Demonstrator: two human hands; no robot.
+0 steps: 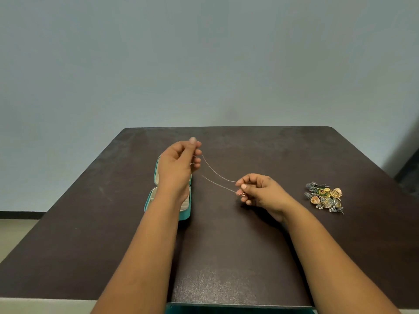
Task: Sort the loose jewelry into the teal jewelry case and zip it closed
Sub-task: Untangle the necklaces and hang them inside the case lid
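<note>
A fine metal chain glints over a dark matt table with a faintly scuffed top. The teal case shows a pale soft-looking lining, and the earrings gleam in gold and silvery metal.

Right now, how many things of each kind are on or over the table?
Teal jewelry case, open: 1
Thin chain, held between left hand and right hand: 1
Pile of loose jewelry, pieces too tangled to count: 1
Total: 3
</note>
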